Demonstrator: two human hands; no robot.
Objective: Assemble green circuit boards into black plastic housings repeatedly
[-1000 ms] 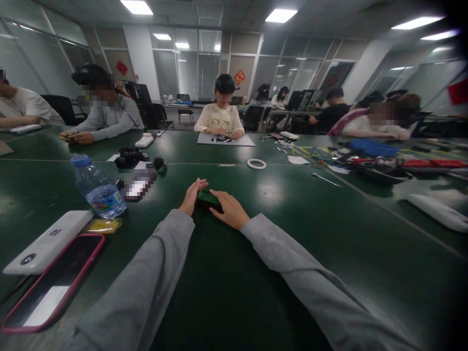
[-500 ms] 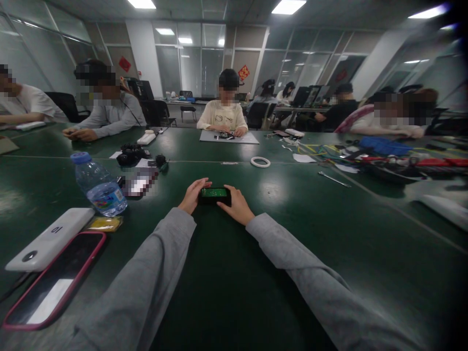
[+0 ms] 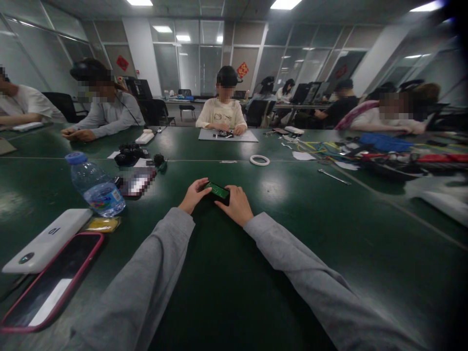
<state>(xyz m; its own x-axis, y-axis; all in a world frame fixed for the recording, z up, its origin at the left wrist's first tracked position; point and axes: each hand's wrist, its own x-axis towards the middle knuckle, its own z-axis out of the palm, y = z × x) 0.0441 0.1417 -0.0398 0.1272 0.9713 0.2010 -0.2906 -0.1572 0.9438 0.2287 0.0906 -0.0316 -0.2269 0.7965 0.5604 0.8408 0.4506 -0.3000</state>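
Between my two hands, over the middle of the green table (image 3: 270, 229), is a small black case with a green circuit board (image 3: 218, 191) showing on its upper face. My left hand (image 3: 193, 196) grips the left end, its thumb lying across the top edge. Around the right end are the fingers of my right hand (image 3: 238, 205), with the thumb along the near side. The case slants, its left end farther up in the view than its right. Its underside is hidden, and I cannot tell whether it touches the table.
To the left are a water bottle (image 3: 97, 187), a white power bank (image 3: 47, 239), a red-rimmed phone (image 3: 54, 280) and a yellow packet (image 3: 103, 224). Ahead lie a white ring (image 3: 259, 160) and a wrench (image 3: 334, 176). Cables and tools (image 3: 387, 156) crowd the right. Several people sit around.
The case has turned from nearly level to slanting down toward the right. My left thumb has come over its top edge. Both hands keep hold of it.
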